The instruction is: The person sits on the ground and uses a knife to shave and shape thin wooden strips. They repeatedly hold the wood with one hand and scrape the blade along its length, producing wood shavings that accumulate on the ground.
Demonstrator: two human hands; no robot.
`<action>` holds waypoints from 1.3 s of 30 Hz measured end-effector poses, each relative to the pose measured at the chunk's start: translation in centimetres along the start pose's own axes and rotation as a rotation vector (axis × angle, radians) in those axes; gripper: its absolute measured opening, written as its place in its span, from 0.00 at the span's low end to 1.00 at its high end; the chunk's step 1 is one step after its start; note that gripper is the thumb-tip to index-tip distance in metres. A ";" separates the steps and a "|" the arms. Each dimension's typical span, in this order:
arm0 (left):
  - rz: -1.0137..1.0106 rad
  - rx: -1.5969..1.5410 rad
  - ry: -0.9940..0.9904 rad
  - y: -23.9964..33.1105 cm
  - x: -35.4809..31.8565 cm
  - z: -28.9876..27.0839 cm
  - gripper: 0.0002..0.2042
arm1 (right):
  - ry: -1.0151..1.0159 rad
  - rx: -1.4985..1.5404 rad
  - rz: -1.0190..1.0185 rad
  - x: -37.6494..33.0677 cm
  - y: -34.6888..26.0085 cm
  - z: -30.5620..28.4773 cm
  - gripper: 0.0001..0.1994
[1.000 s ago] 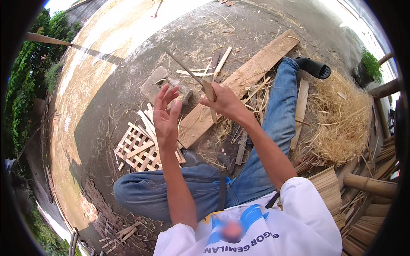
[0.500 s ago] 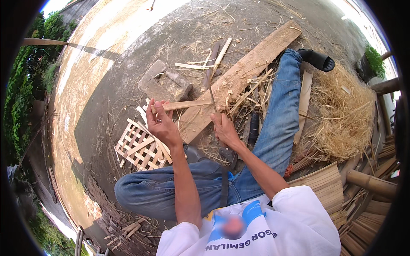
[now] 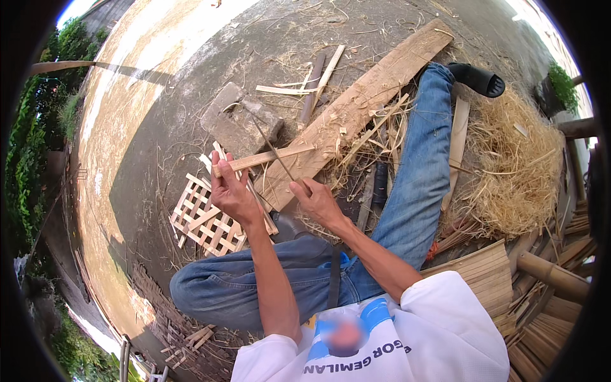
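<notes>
My left hand (image 3: 234,196) pinches one end of a flat pale wooden strip (image 3: 289,153), probably bamboo. The strip's other end lies over a long wide plank (image 3: 382,79) that slants away to the right. In my right hand (image 3: 320,205) is the handle of a knife with a long, thin blade (image 3: 262,132). The blade crosses the strip near its middle and points up and left. Beside my left hand, a woven lattice panel of pale strips (image 3: 205,219) lies on the ground, partly overlapped by loose strips.
A broken concrete block (image 3: 229,118) sits beyond my hands. Cut strips (image 3: 328,76) and shavings litter the ground past the plank. At right lies a big heap of straw-like shavings (image 3: 515,169). My outstretched leg (image 3: 423,140) runs alongside the plank; bamboo poles (image 3: 550,275) stand lower right.
My right hand has moved left and slightly down. The knife blade has swung leftward from the strip's far end to cross its middle. My left hand still holds the strip, slightly lower.
</notes>
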State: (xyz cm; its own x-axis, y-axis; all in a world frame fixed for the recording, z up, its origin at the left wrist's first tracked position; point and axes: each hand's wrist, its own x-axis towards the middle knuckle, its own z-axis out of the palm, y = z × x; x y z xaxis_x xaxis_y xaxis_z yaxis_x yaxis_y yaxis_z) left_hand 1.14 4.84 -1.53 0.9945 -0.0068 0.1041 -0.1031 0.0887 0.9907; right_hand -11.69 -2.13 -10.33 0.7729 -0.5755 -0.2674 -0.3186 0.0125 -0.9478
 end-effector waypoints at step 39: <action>0.023 0.022 0.018 -0.5 -0.7 0.6 0.20 | 0.093 -0.002 -0.015 -3.2 3.2 -1.0 0.23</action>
State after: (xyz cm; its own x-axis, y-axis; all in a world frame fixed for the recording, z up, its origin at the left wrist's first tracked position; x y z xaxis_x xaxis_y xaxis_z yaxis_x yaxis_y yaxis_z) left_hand 0.45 4.20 -2.05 0.9921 0.0125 0.1251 -0.1256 0.0662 0.9899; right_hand -15.71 -1.09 -12.33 0.7231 -0.6492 -0.2360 -0.3085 0.0022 -0.9512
